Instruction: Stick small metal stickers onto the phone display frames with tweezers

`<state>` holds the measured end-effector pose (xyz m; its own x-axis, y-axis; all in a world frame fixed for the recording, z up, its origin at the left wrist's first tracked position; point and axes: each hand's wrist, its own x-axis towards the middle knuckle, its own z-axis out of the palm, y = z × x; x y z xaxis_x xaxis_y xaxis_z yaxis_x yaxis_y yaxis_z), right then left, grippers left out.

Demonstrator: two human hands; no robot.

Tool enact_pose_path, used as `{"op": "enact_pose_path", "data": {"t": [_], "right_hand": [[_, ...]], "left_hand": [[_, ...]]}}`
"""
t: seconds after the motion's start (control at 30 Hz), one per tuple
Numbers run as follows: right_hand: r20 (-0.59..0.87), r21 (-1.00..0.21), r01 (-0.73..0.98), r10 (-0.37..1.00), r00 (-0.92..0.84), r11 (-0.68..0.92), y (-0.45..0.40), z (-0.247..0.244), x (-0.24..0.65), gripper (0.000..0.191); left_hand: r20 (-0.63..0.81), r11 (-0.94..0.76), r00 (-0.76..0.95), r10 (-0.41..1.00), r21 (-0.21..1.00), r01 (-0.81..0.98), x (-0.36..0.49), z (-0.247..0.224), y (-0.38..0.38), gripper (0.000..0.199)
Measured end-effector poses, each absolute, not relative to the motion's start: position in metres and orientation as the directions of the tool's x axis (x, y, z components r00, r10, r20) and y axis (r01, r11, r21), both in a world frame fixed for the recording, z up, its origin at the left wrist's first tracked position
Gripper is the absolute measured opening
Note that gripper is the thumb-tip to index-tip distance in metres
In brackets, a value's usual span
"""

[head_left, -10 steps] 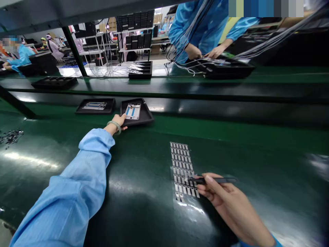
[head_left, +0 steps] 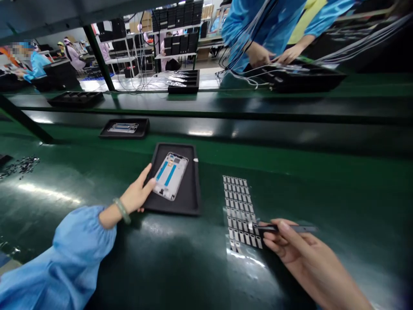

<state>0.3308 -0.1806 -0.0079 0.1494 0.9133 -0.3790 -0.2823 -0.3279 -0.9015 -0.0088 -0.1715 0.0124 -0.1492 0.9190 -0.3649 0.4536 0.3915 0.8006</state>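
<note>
My left hand grips the left edge of a black tray, its thumb by the phone frame inside. That phone frame is silver with two blue strips and lies tilted in the tray. My right hand pinches dark tweezers, whose tips hold a small pale piece over a sheet of small metallic parts. The sheet lies on the green table, right of the tray.
A second black tray with a phone frame stands behind on the left. Small dark pieces lie at far left. Across a raised ledge, a person in blue works at a black box with cables.
My left hand has drawn the tray nearer and turned it, away from the second tray. My right hand stays beside the parts sheet with the tweezers. The view has shifted a little.
</note>
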Motion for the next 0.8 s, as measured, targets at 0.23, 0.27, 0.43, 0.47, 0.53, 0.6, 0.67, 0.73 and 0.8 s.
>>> {"op": "enact_pose_path", "data": {"t": [0.23,0.27,0.43,0.47,0.53,0.6,0.67,0.73,0.8], "right_hand": [[-0.52,-0.826,-0.359,0.833,0.19,-0.434,-0.182,0.02,0.309,0.048],[-0.514,-0.83,-0.347,0.84,0.174,-0.436,-0.183,0.021,0.305,0.049],[-0.423,-0.872,-0.285,0.906,0.031,-0.397,-0.181,0.021,0.276,0.048],[-0.394,-0.885,-0.265,0.919,-0.014,-0.384,-0.18,0.021,0.269,0.046],[-0.35,-0.905,-0.214,0.93,-0.116,-0.367,-0.177,0.019,0.255,0.042],[-0.322,-0.919,-0.176,0.929,-0.186,-0.353,-0.173,0.016,0.24,0.04],[-0.293,-0.931,-0.164,0.935,-0.197,-0.326,-0.169,0.012,0.226,0.04],[-0.26,-0.942,-0.169,0.95,-0.175,-0.289,-0.165,0.007,0.214,0.038],[-0.233,-0.951,-0.175,0.962,-0.145,-0.256,-0.163,0.002,0.206,0.036]], "left_hand": [[-0.309,0.231,0.015,0.951,0.742,0.63,0.005,-0.007,-0.293,0.067],[-0.295,0.194,0.042,0.954,0.722,0.664,0.008,-0.01,-0.307,0.069],[-0.344,0.0,0.24,0.908,0.573,0.819,0.013,-0.006,-0.341,0.08],[-0.319,-0.039,0.246,0.915,0.537,0.843,0.01,-0.003,-0.338,0.076],[-0.185,-0.12,0.234,0.955,0.481,0.868,0.003,0.003,-0.32,0.065],[0.012,-0.259,0.282,0.959,0.441,0.859,-0.005,0.005,-0.292,0.06],[0.145,-0.47,0.45,0.881,0.381,0.796,-0.011,0.003,-0.263,0.068],[0.155,-0.594,0.577,0.802,0.309,0.743,-0.011,-0.002,-0.239,0.083],[0.119,-0.624,0.621,0.775,0.299,0.722,-0.008,-0.007,-0.227,0.095]]}}
